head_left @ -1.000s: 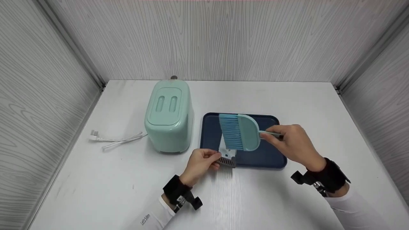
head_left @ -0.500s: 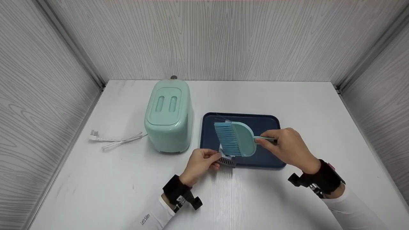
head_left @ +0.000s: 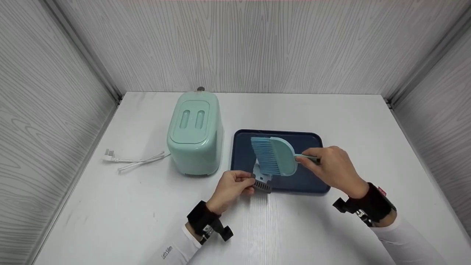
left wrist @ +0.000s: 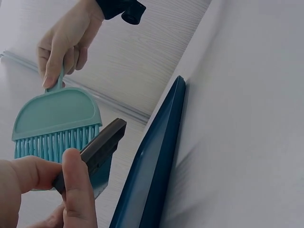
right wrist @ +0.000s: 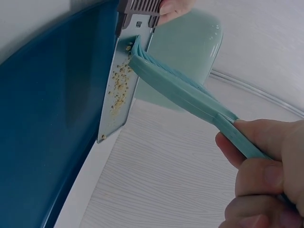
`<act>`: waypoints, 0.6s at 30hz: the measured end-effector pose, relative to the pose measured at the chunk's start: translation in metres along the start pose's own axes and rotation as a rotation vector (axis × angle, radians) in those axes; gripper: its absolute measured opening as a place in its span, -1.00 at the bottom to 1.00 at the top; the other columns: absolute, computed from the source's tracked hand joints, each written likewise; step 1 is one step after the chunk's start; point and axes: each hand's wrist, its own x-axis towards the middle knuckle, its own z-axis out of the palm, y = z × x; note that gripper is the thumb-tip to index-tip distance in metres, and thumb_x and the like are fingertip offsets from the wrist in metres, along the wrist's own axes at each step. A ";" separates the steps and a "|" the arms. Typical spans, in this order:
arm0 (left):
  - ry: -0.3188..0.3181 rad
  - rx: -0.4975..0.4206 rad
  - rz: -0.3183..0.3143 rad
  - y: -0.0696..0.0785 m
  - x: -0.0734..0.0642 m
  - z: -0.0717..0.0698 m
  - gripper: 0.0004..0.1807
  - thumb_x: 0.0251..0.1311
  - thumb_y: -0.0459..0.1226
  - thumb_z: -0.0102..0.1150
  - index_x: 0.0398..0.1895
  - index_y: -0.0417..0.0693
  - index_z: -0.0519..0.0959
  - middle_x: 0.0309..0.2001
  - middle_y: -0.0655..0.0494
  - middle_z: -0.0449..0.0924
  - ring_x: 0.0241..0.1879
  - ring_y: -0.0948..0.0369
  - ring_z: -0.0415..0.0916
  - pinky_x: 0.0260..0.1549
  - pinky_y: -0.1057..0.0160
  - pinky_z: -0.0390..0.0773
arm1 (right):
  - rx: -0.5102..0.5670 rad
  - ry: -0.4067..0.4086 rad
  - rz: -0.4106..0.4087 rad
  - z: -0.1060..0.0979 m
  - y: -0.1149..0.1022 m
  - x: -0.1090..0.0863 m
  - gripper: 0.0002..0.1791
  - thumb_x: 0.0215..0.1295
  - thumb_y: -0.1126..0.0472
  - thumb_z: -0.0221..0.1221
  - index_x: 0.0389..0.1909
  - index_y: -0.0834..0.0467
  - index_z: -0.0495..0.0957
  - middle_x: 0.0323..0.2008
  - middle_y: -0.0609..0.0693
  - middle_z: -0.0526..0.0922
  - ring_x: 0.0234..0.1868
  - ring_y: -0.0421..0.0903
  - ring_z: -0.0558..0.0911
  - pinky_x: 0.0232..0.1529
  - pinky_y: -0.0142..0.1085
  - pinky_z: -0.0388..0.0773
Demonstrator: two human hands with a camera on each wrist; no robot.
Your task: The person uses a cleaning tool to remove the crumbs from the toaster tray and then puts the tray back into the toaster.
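Observation:
My left hand (head_left: pixel 229 189) pinches the dark grey slotted end of a toaster crumb tray (head_left: pixel 262 186) between thumb and fingers. Its thin metal plate stretches away over a navy serving tray (head_left: pixel 309 179). In the right wrist view, yellowish crumbs (right wrist: pixel 119 88) lie scattered along the plate. My right hand (head_left: pixel 336 167) grips the handle of a mint-green hand brush (head_left: pixel 286 156). Its blue bristles (right wrist: pixel 142 51) bend at the crumb tray's plate near the grey end. Seen from above, the brush covers much of the plate.
A mint-green toaster (head_left: pixel 193 136) stands left of the navy tray. Its white cord (head_left: pixel 138 162), with a plug, lies on the white table further left. Wood-grain panels (head_left: pixel 235 48) enclose the table at the back and sides.
My right hand swept the brush toward me and leftward over the crumb tray, then drew it slightly back up and right. The left hand stayed almost still, keeping its pinch.

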 end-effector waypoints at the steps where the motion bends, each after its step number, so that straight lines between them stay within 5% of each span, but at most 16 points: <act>1: 0.007 0.002 0.004 0.000 0.000 0.000 -0.68 0.35 -0.48 0.24 0.09 -0.57 0.58 -0.24 -0.09 0.75 -0.49 0.35 0.68 -0.37 0.44 0.78 | -0.005 0.004 0.000 0.000 0.001 0.000 -0.84 0.35 0.16 0.42 -0.24 0.19 0.83 -0.67 -0.08 0.63 -0.64 -0.43 0.27 -0.56 -0.50 0.19; 18: 0.050 0.030 0.029 0.003 0.001 -0.002 -0.72 0.36 -0.46 0.23 0.04 -0.54 0.62 -0.25 -0.12 0.77 -0.51 0.35 0.66 -0.44 0.46 0.75 | -0.055 0.055 0.019 0.004 0.015 0.003 -0.87 0.32 0.17 0.43 -0.28 0.17 0.82 -0.72 -0.13 0.51 -0.64 -0.40 0.24 -0.57 -0.49 0.18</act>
